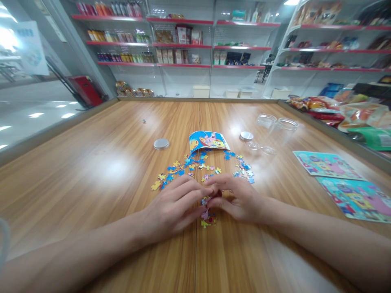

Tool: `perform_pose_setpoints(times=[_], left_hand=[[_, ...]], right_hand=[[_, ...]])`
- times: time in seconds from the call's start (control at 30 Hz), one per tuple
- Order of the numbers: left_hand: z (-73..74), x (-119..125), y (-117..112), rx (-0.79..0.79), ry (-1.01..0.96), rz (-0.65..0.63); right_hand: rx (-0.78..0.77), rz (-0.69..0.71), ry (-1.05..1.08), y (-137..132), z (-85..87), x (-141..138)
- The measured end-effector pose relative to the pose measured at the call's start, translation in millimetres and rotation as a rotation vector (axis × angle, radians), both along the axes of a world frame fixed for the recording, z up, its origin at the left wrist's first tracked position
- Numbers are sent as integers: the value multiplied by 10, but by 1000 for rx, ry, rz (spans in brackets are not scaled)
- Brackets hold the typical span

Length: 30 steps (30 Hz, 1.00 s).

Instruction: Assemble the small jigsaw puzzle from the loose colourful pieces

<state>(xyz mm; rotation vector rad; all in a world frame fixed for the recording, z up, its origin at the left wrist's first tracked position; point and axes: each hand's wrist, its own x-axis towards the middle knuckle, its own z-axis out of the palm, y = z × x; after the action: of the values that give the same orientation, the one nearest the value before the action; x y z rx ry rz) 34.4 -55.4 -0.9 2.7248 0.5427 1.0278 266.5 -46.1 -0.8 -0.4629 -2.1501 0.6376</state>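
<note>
My left hand (pixel 172 205) and my right hand (pixel 244 199) meet over a narrow strip of joined jigsaw puzzle pieces (pixel 208 221) on the wooden table. The left fingers are bent together, their tips pressing at the strip's upper left. From the other side, my right thumb and fingers close around its upper end, in a pinch. The fingers partly hide the pieces there. Loose jigsaw pieces (pixel 181 172) spread in an arc beyond my hands, mostly blue and yellow, with more pieces (pixel 244 169) at the right. Behind them stands a curved cartoon picture card (pixel 209 141).
A silver lid (pixel 161 143) lies left of the card and another lid (pixel 246 136) to its right. Clear jars (pixel 285 128) stand at the far right. Two cartoon picture sheets (pixel 331 165) lie by my right forearm. Snack bags (pixel 320 108) sit past the table's right edge.
</note>
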Motion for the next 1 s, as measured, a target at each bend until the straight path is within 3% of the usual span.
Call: perform_pose_setpoints(times=[0.5,1.0], left_hand=[[15,-17,35,17,-38,30],[-21,0,33,-12,-60,104]], right_hand=[[24,110,-57,-34,92,7],[50,-66,-34,-4,17,-7]])
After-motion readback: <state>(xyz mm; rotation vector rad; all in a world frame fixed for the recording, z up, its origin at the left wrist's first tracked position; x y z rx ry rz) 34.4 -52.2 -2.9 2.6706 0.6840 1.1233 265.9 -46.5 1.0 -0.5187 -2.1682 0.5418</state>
